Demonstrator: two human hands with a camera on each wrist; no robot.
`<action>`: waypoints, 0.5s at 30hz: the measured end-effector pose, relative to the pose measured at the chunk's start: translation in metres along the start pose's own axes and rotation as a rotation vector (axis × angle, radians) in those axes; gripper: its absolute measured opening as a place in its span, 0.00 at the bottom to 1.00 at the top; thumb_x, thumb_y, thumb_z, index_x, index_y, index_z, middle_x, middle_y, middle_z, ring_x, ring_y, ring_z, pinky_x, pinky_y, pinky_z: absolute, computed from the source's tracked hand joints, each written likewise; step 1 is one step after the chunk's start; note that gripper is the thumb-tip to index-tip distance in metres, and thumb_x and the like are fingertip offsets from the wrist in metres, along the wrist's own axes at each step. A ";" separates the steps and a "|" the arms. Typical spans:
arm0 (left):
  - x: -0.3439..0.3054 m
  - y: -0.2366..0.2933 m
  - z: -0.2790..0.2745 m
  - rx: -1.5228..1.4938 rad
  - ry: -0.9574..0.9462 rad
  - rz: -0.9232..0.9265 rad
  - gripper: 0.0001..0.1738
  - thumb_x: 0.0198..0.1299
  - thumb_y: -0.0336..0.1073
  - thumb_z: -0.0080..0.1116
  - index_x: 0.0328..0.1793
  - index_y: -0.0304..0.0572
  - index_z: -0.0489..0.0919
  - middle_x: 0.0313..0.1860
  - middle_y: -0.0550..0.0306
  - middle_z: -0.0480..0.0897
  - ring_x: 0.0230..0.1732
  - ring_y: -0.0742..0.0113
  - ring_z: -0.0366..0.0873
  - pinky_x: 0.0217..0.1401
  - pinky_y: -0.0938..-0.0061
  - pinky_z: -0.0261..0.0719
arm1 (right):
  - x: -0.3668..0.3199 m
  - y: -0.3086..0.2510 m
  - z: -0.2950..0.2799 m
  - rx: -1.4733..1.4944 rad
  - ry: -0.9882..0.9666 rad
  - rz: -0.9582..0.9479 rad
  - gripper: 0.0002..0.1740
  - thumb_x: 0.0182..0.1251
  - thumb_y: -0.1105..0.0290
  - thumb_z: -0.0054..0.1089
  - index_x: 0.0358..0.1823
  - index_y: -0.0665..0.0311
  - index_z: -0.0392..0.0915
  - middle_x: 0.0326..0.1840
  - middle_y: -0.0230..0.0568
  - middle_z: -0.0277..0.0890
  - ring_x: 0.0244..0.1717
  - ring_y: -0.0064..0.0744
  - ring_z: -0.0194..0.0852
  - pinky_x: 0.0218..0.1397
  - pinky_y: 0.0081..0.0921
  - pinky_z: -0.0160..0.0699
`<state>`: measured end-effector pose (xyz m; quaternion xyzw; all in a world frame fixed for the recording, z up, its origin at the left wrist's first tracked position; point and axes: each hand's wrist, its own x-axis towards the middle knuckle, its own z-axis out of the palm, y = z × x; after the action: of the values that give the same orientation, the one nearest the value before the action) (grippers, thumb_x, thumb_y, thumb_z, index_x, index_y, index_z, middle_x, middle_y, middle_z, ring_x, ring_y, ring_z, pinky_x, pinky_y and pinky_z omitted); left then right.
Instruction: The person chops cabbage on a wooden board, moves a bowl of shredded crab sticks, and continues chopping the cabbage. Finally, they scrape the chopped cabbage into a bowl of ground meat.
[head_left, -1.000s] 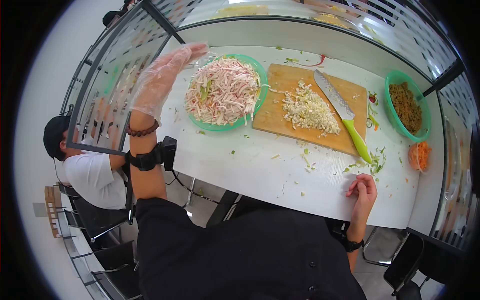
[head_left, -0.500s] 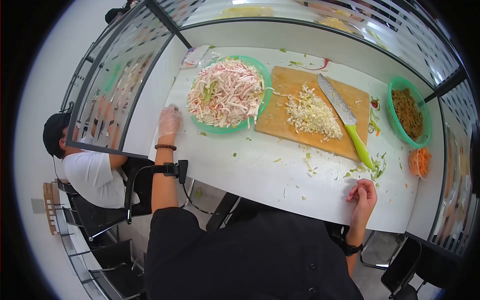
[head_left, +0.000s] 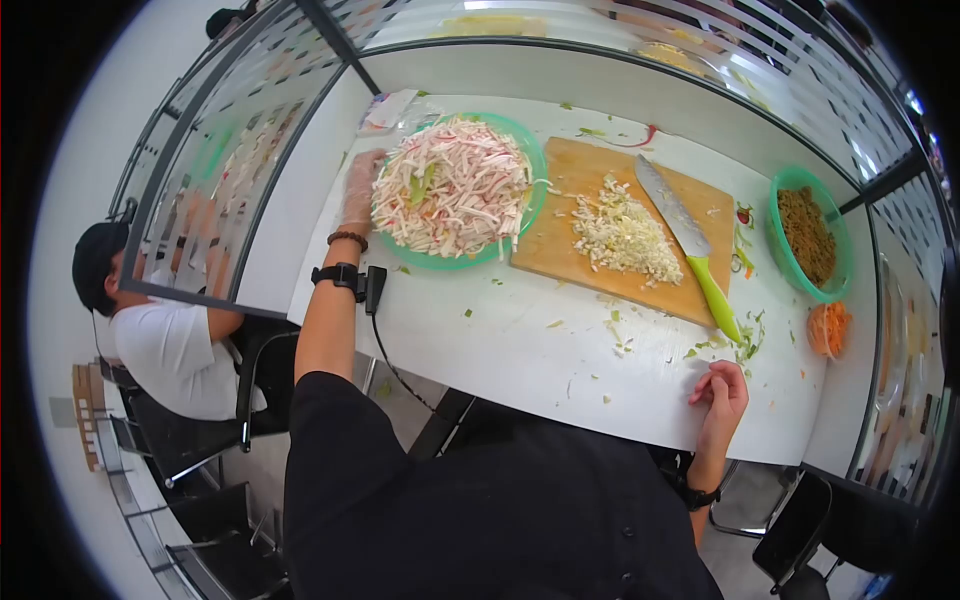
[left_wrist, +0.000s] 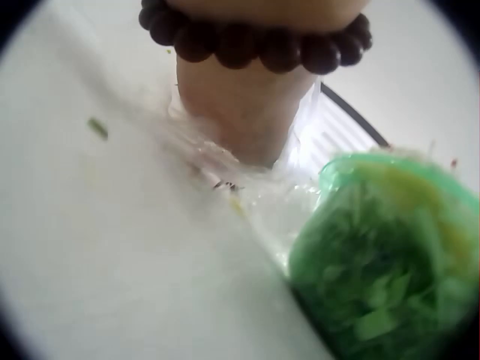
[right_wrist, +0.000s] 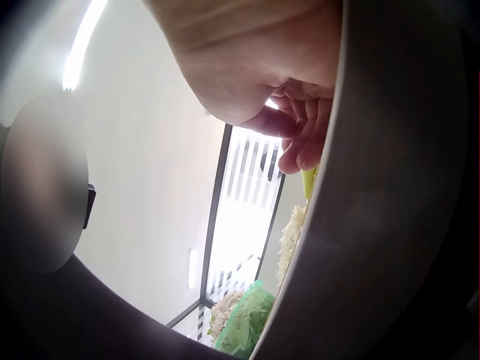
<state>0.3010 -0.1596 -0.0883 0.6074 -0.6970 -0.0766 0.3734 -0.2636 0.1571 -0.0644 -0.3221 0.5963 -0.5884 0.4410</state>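
My left hand (head_left: 361,190), in a clear plastic glove, lies at the left side of a green bowl (head_left: 533,160), fingers pointing away from me and right at its rim. Pale shreds with pink edges (head_left: 455,185) are heaped above that rim. In the left wrist view the bowl (left_wrist: 375,247) stands right of the wrist, and the fingers are mostly hidden. My bare right hand (head_left: 722,398) rests near the table's front edge, fingers loosely curled and holding nothing. Beyond it, a knife (head_left: 690,235) with a lime-green handle lies on a wooden cutting board (head_left: 560,235).
Chopped pale bits (head_left: 625,235) are piled on the board. At the right stand a green bowl of brown crumbly food (head_left: 805,235) and a small tub of orange shreds (head_left: 828,330). A plastic bag (head_left: 390,110) lies at the back left. Low partitions (head_left: 600,75) surround the table (head_left: 480,340).
My left hand drew back from the plastic bag toward the table's left front, then moved forward to the bowl's left side. The right hand has stayed in place.
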 end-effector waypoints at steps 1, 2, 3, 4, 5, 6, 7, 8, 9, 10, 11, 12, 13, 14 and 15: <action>0.004 -0.003 0.006 -0.159 -0.032 -0.015 0.24 0.58 0.33 0.60 0.62 0.42 0.78 0.61 0.46 0.78 0.59 0.53 0.76 0.62 0.65 0.74 | 0.001 0.001 -0.001 0.001 0.002 -0.001 0.08 0.73 0.76 0.45 0.44 0.67 0.74 0.26 0.37 0.72 0.21 0.23 0.68 0.28 0.18 0.71; 0.006 -0.007 0.010 -0.317 -0.066 -0.034 0.25 0.58 0.33 0.60 0.64 0.43 0.77 0.61 0.46 0.78 0.60 0.52 0.75 0.63 0.64 0.74 | 0.000 0.001 -0.002 0.001 0.003 0.001 0.08 0.73 0.76 0.44 0.45 0.67 0.74 0.26 0.37 0.73 0.21 0.24 0.69 0.28 0.19 0.72; 0.001 -0.004 0.009 -0.361 -0.109 -0.067 0.27 0.60 0.34 0.59 0.68 0.44 0.74 0.62 0.46 0.77 0.63 0.53 0.74 0.65 0.64 0.73 | -0.002 0.001 -0.002 -0.010 0.014 0.004 0.08 0.73 0.76 0.45 0.44 0.67 0.74 0.26 0.37 0.72 0.21 0.23 0.69 0.28 0.18 0.71; -0.003 -0.001 0.008 -0.404 -0.151 -0.102 0.29 0.63 0.34 0.57 0.71 0.45 0.70 0.63 0.47 0.76 0.65 0.54 0.73 0.68 0.64 0.72 | -0.002 0.001 -0.001 -0.019 0.021 0.006 0.08 0.73 0.75 0.45 0.44 0.66 0.74 0.26 0.36 0.72 0.21 0.23 0.68 0.28 0.17 0.70; -0.008 0.001 0.006 -0.444 -0.191 -0.139 0.30 0.66 0.35 0.56 0.75 0.47 0.67 0.65 0.47 0.76 0.67 0.55 0.72 0.71 0.64 0.70 | -0.001 0.001 0.001 -0.025 0.023 0.006 0.08 0.73 0.75 0.45 0.44 0.66 0.75 0.26 0.36 0.72 0.21 0.22 0.68 0.27 0.17 0.69; -0.015 -0.001 0.008 -0.532 -0.189 -0.185 0.30 0.67 0.35 0.55 0.76 0.47 0.65 0.65 0.48 0.75 0.68 0.56 0.71 0.71 0.64 0.70 | -0.001 0.000 0.002 -0.035 0.037 0.007 0.07 0.73 0.74 0.45 0.44 0.66 0.75 0.26 0.35 0.72 0.21 0.22 0.68 0.27 0.17 0.69; -0.023 -0.004 0.012 -0.618 -0.187 -0.234 0.31 0.68 0.36 0.54 0.77 0.48 0.64 0.66 0.48 0.75 0.68 0.56 0.71 0.72 0.65 0.70 | -0.001 0.000 0.004 -0.048 0.047 0.007 0.07 0.73 0.74 0.46 0.44 0.66 0.75 0.26 0.35 0.72 0.21 0.22 0.68 0.27 0.17 0.69; -0.030 -0.009 0.015 -0.703 -0.180 -0.282 0.31 0.69 0.36 0.53 0.78 0.48 0.62 0.66 0.49 0.74 0.69 0.57 0.71 0.72 0.65 0.70 | 0.000 -0.001 0.005 -0.060 0.055 0.005 0.08 0.74 0.74 0.46 0.43 0.66 0.75 0.26 0.35 0.72 0.21 0.22 0.68 0.27 0.16 0.69; -0.037 -0.015 0.018 -0.788 -0.172 -0.332 0.31 0.71 0.37 0.52 0.79 0.49 0.60 0.67 0.49 0.74 0.69 0.57 0.70 0.73 0.65 0.70 | 0.000 0.000 0.007 -0.072 0.062 0.003 0.08 0.74 0.74 0.46 0.43 0.66 0.75 0.26 0.35 0.72 0.20 0.21 0.67 0.27 0.16 0.68; -0.042 -0.024 0.021 -0.804 -0.187 -0.283 0.31 0.72 0.37 0.51 0.80 0.49 0.58 0.68 0.50 0.73 0.70 0.58 0.70 0.73 0.66 0.71 | 0.000 0.000 0.007 -0.081 0.056 0.004 0.08 0.73 0.75 0.45 0.44 0.66 0.75 0.26 0.36 0.72 0.20 0.22 0.68 0.27 0.17 0.69; -0.048 -0.032 0.024 -0.821 -0.201 -0.234 0.31 0.73 0.38 0.49 0.80 0.48 0.56 0.69 0.50 0.72 0.70 0.59 0.70 0.72 0.67 0.72 | 0.001 0.001 0.006 -0.089 0.051 0.004 0.08 0.73 0.76 0.45 0.44 0.67 0.75 0.26 0.36 0.73 0.20 0.22 0.68 0.27 0.17 0.70; -0.051 -0.046 0.028 -0.768 -0.239 -0.083 0.32 0.74 0.38 0.48 0.81 0.48 0.54 0.70 0.50 0.71 0.70 0.60 0.71 0.71 0.67 0.73 | 0.001 0.001 0.005 -0.098 0.047 0.002 0.08 0.73 0.77 0.45 0.44 0.67 0.75 0.26 0.36 0.73 0.20 0.22 0.69 0.26 0.17 0.70; -0.052 -0.056 0.033 -0.793 -0.233 -0.108 0.28 0.75 0.38 0.48 0.78 0.46 0.58 0.68 0.50 0.73 0.66 0.61 0.73 0.67 0.67 0.77 | 0.001 0.002 0.003 -0.092 0.045 0.003 0.08 0.73 0.77 0.45 0.44 0.67 0.75 0.26 0.36 0.73 0.20 0.22 0.69 0.26 0.17 0.70; -0.053 -0.065 0.037 -0.819 -0.226 -0.132 0.24 0.75 0.38 0.48 0.75 0.45 0.62 0.65 0.50 0.75 0.63 0.62 0.76 0.63 0.68 0.80 | 0.002 0.003 0.003 -0.084 0.044 0.002 0.08 0.73 0.77 0.45 0.44 0.67 0.75 0.26 0.36 0.73 0.20 0.22 0.68 0.26 0.17 0.70; -0.054 -0.075 0.042 -0.845 -0.218 -0.156 0.21 0.75 0.38 0.48 0.71 0.44 0.67 0.63 0.51 0.77 0.60 0.63 0.78 0.59 0.68 0.83 | 0.002 0.004 0.003 -0.075 0.044 0.001 0.08 0.73 0.76 0.45 0.44 0.67 0.75 0.26 0.36 0.73 0.20 0.22 0.68 0.26 0.17 0.70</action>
<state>0.3336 -0.1438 -0.1832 0.4405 -0.5918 -0.4464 0.5064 -0.2615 0.1546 -0.0679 -0.3252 0.6277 -0.5723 0.4155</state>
